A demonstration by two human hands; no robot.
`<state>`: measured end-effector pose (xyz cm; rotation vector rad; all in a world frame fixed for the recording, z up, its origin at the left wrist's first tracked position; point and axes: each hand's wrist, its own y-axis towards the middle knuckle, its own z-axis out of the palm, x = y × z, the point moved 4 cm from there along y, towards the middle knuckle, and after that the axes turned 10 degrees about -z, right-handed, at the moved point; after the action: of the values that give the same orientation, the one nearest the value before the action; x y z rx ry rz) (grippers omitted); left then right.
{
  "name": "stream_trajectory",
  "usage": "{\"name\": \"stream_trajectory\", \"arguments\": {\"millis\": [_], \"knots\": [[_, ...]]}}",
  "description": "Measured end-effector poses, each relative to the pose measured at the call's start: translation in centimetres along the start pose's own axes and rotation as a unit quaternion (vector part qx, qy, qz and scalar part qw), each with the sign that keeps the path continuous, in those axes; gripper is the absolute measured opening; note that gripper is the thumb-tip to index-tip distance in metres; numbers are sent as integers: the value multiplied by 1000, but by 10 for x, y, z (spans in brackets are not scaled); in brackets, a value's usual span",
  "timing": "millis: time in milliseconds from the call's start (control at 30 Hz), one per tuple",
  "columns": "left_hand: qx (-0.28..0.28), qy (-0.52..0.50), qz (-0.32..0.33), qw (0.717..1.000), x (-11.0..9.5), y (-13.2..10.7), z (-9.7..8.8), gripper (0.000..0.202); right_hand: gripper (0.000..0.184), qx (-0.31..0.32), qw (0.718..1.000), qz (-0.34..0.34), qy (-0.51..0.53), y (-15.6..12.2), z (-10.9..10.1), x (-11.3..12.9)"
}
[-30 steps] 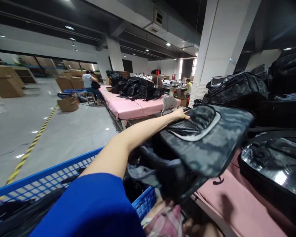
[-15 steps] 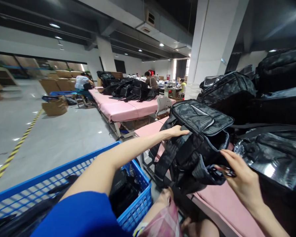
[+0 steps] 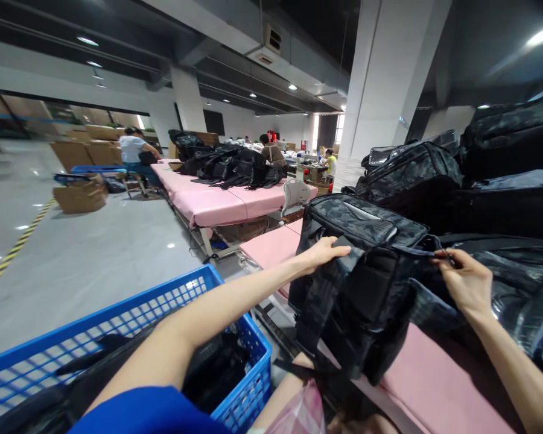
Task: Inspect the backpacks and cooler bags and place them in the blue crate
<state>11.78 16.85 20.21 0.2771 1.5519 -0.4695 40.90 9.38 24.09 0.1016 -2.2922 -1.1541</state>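
A black camouflage backpack (image 3: 366,283) stands upright at the near edge of a pink-topped table (image 3: 425,380). My left hand (image 3: 323,250) lies on its upper left side, fingers stretched along the fabric. My right hand (image 3: 464,283) is closed in a pinch on the bag's upper right edge, at what looks like the zipper. The bag's straps hang down over the table edge towards my lap.
More black bags (image 3: 502,175) are stacked behind and to the right. A blue wire cart (image 3: 131,325) with dark bags stands at my left. Farther pink tables (image 3: 217,202) carry bags; people (image 3: 133,150) sit there. A white pillar (image 3: 380,78) rises behind.
The backpack came out of the cart onto the pink table and now stands upright. My right hand came into view and moved up to the bag's upper right edge.
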Motion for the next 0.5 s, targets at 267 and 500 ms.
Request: {"name": "stream_trajectory", "arguments": {"millis": [267, 500], "knots": [[52, 156, 44, 985, 33, -11, 62, 26, 34, -61, 993, 42, -93, -17, -32, -39], [15, 182, 80, 980, 40, -13, 61, 24, 38, 18, 986, -105, -129, -57, -2, 26]]}}
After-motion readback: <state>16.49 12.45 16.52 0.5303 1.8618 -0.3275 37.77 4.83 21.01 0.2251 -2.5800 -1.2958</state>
